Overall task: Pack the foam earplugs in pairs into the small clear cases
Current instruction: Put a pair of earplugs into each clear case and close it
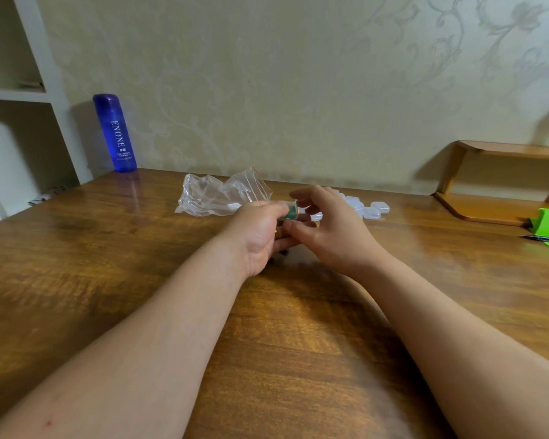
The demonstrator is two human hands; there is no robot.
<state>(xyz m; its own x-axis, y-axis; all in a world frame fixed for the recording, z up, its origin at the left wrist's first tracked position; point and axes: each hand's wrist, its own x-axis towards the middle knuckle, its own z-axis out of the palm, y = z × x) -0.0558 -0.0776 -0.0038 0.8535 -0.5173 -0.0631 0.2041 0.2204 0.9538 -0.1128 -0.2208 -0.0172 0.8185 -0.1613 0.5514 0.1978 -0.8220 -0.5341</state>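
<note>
Blue bottle (114, 133) reads "ENONE"; hands (260, 231) (328, 228) pinch a green earplug (288, 214).

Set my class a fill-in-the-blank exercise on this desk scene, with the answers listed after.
The tall cylindrical plastic bottle by the wall is ____.
The crumpled clear plastic bag and small clear plastic cases lie on the brown ____ table.
The left hand pinches a small item coloured orange and ____.
Answers: blue; wooden; green.

Cream floral-patterned wall (298, 74) — white shelving (16, 96) left, wooden table (108, 264) below.
</note>
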